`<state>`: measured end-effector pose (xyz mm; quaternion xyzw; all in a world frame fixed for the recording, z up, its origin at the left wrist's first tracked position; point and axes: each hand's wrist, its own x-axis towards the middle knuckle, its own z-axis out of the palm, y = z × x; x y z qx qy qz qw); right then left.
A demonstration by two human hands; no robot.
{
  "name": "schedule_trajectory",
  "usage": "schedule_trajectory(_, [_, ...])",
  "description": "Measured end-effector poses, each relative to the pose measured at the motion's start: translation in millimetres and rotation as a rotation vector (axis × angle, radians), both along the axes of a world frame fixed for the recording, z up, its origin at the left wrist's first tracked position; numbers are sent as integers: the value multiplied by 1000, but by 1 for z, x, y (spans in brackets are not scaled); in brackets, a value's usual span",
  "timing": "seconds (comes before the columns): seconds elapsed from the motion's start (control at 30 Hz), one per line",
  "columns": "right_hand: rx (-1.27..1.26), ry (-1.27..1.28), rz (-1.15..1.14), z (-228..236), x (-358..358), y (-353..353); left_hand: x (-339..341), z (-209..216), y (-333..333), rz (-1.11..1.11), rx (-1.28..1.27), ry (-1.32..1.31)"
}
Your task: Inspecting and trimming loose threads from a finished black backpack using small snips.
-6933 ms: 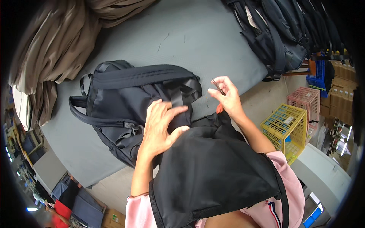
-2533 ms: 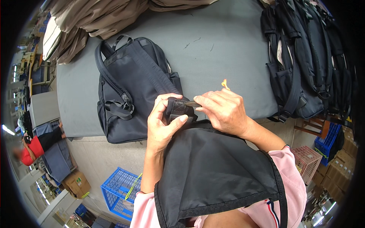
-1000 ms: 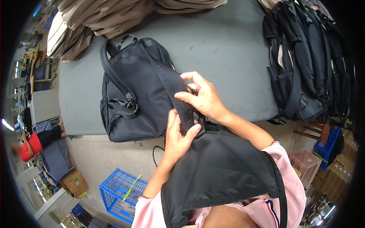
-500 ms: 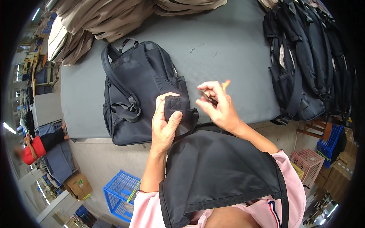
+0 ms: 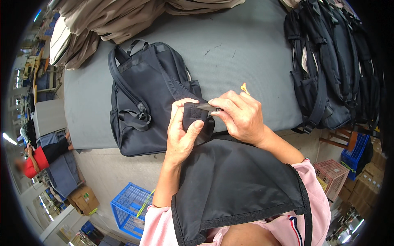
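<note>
A black backpack (image 5: pixel 147 98) lies on the grey table, its shoulder straps facing up. My left hand (image 5: pixel 182 129) is closed around a padded black strap end (image 5: pixel 192 117) with a stitched square, thumb on the near side. Closed in a pinch, my right hand (image 5: pixel 242 117) holds small metal thread snips (image 5: pixel 205 107) with a dark handle. Their pointed tip lies at the stitching on the strap end. A yellow-orange tie (image 5: pixel 245 88) sticks out behind the right hand. The palm hides most of the handle.
Beige bags (image 5: pixel 111 18) are heaped at the far left of the table (image 5: pixel 250 45). Several black backpacks (image 5: pixel 324 69) stand packed at the right. Loose dark threads lie mid-table. A blue crate (image 5: pixel 129 209) stands on the floor; a person in red (image 5: pixel 37 161) is far left.
My right hand has moved left and brought the snips from beside the strap onto its stitched end. The left hand and strap end have shifted slightly right.
</note>
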<state>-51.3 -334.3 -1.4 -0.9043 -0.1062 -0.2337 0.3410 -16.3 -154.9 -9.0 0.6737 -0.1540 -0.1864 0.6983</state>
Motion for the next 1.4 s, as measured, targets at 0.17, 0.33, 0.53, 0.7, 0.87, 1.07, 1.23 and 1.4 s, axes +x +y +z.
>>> schedule_trajectory(0.17, [35,-54,-27,-9,-2,0,-1,-1,-1,8,24,-26])
schedule_trajectory(0.33, [147,30,2,-7,-2,-1,0,-3,-1,2,35,-52])
schedule_trajectory(0.53, [104,1,-32,-10,-2,-1,1,-4,-4,3,55,-76])
schedule_trajectory(0.7, [136,39,-24,-10,1,1,2,-6,-4,-12,102,-118])
schedule_trajectory(0.87, [322,43,-43,-15,1,0,2,9,-5,180,422,-554])
schedule_trajectory(1.07, [445,380,40,-20,-16,17,61,43,-7,412,545,-1093])
schedule_trajectory(1.23, [799,586,-3,-86,10,31,92,47,-31,302,619,-1174])
schedule_trajectory(1.4, [1126,808,12,-73,13,20,153,-6,-9,233,1094,-1226])
